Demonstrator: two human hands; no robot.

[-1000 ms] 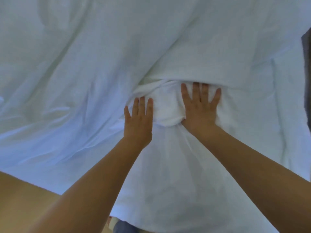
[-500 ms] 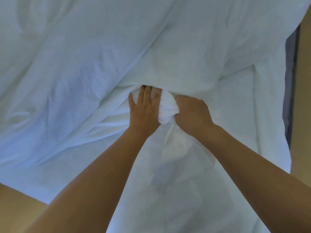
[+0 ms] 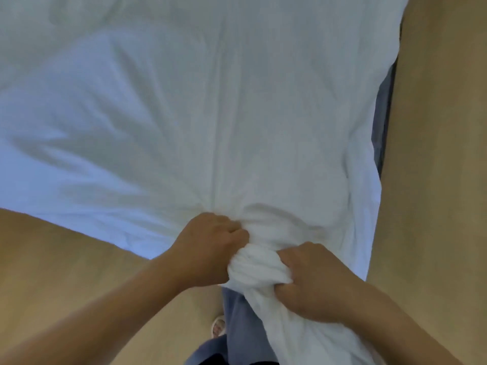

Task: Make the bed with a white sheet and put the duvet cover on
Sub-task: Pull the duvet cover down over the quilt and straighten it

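Note:
A large white duvet in its cover spreads over the bed and fills most of the view. Its near edge is gathered into a thick white bunch low in the middle. My left hand grips the left side of that bunch with curled fingers. My right hand clutches the right side, and white cloth trails down from it toward my body. Long creases run up the cover from the bunch. The white sheet cannot be told apart from the cover.
Light wooden floor shows at lower left and along the right. A dark bed edge peeks out beside the cover's right side. My blue trousers and one foot are below the hands.
Both hands went from lying flat on the cloth to gripping a bunch of it, then drew it back toward me. The bed edge and floor have come into view.

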